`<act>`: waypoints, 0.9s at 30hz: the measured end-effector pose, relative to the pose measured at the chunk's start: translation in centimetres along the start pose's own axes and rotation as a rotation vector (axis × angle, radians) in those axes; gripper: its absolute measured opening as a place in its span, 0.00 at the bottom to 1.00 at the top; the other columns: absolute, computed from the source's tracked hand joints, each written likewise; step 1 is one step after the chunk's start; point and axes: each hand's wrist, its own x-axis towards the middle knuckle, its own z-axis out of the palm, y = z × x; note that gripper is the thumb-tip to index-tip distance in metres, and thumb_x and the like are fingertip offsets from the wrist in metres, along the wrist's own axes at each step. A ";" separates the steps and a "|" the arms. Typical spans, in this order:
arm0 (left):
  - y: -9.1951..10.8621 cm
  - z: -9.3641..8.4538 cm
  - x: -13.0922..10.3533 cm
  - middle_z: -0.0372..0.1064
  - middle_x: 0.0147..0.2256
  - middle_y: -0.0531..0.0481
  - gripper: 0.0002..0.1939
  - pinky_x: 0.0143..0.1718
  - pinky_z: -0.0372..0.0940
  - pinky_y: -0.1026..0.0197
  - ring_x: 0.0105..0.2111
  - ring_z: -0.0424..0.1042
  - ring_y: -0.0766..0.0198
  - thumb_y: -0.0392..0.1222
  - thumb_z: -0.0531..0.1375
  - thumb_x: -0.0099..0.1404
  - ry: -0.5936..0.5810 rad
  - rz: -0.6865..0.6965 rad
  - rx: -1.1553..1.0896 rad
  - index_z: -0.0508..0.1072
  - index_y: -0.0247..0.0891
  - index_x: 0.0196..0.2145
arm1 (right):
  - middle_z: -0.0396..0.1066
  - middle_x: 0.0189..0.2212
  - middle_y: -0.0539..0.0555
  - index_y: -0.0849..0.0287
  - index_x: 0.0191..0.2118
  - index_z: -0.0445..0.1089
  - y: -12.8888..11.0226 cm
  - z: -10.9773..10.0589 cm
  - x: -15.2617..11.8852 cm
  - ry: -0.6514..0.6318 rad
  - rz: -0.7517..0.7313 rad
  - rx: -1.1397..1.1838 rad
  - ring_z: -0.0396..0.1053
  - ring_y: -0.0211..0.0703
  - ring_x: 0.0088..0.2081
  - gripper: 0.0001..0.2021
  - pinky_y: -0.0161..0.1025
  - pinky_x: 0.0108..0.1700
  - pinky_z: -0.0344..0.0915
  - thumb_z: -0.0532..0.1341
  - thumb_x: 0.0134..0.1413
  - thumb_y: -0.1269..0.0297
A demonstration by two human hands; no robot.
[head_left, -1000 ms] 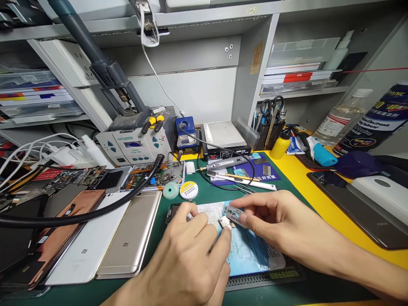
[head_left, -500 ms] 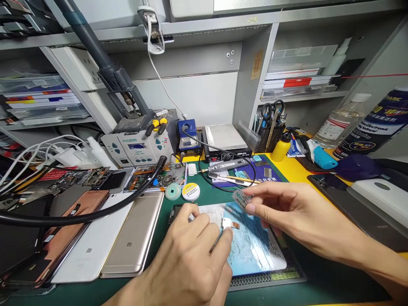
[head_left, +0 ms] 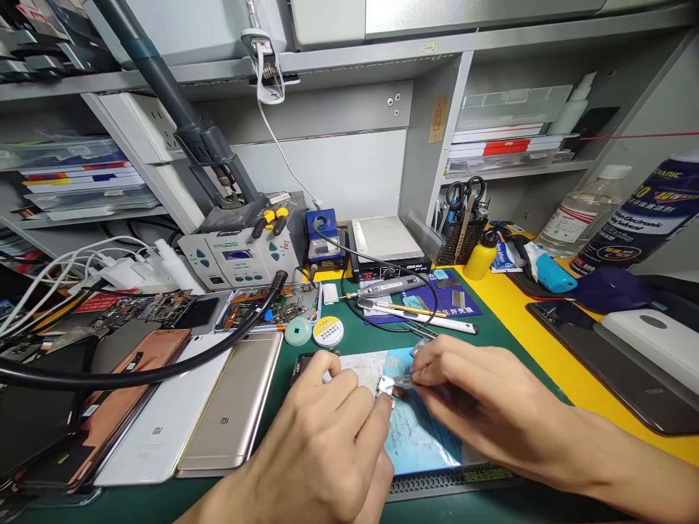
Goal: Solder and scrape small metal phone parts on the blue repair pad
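Note:
My left hand (head_left: 333, 429) is curled, with a fingertip pressed on a small white part (head_left: 386, 383) that has a copper-brown flex cable (head_left: 400, 394). My right hand (head_left: 480, 386) pinches a thin metal blade (head_left: 403, 380), its edge at the right side of the part, above the cable. Fingers cover much of the blade. Beneath both hands lies a glossy blue and white sheet (head_left: 420, 440), on a dark pad with a honeycomb edge (head_left: 437, 482). Partly behind my left hand is a small black object (head_left: 302, 364).
Several phone backs, including a gold one (head_left: 232, 407), lie at the left under a black hose (head_left: 136, 377). Round tins (head_left: 328, 332), tweezers and a brush (head_left: 404, 307) lie beyond the sheet. A dark phone (head_left: 601, 364) is at the right; a hot-air station (head_left: 240, 255) stands behind.
My right hand has moved down and left, bringing the blade from above the sheet to the small white part. My left hand has stayed on the part. The view has shifted slightly.

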 end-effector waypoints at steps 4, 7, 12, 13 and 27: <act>0.0 -0.3 0.2 0.61 0.21 0.49 0.13 0.27 0.50 0.54 0.25 0.55 0.59 0.28 0.56 0.57 -0.008 0.030 0.010 0.79 0.29 0.37 | 0.72 0.36 0.57 0.61 0.47 0.68 0.5 0.6 -0.8 -0.050 -0.128 -0.200 0.70 0.41 0.32 0.09 0.36 0.29 0.63 0.57 0.63 0.77; -0.2 -0.2 0.2 0.59 0.21 0.50 0.11 0.26 0.48 0.54 0.24 0.53 0.60 0.29 0.56 0.58 -0.020 0.043 0.004 0.78 0.31 0.33 | 0.73 0.37 0.57 0.61 0.52 0.67 0.7 0.6 -1.0 -0.057 -0.182 -0.266 0.71 0.43 0.33 0.14 0.37 0.29 0.63 0.58 0.63 0.76; -0.7 -0.3 -0.2 0.59 0.21 0.50 0.07 0.27 0.49 0.53 0.24 0.52 0.60 0.32 0.56 0.57 -0.079 0.043 0.014 0.75 0.34 0.29 | 0.73 0.37 0.57 0.61 0.51 0.69 0.6 0.3 -0.9 -0.112 -0.193 -0.298 0.70 0.43 0.32 0.12 0.37 0.28 0.63 0.57 0.64 0.76; -0.7 -0.3 -0.2 0.59 0.22 0.50 0.08 0.27 0.49 0.53 0.24 0.52 0.59 0.32 0.56 0.56 -0.086 0.044 0.016 0.76 0.34 0.30 | 0.73 0.37 0.57 0.61 0.50 0.69 0.6 0.3 -0.8 -0.121 -0.192 -0.302 0.70 0.43 0.32 0.12 0.37 0.28 0.62 0.56 0.64 0.76; 1.6 -0.2 -0.7 0.65 0.29 0.43 0.12 0.28 0.54 0.53 0.30 0.59 0.56 0.28 0.56 0.57 0.012 -0.110 0.117 0.76 0.30 0.38 | 0.72 0.36 0.56 0.60 0.49 0.72 -0.1 0.2 -0.5 -0.141 -0.174 -0.381 0.67 0.42 0.30 0.14 0.38 0.26 0.55 0.55 0.62 0.78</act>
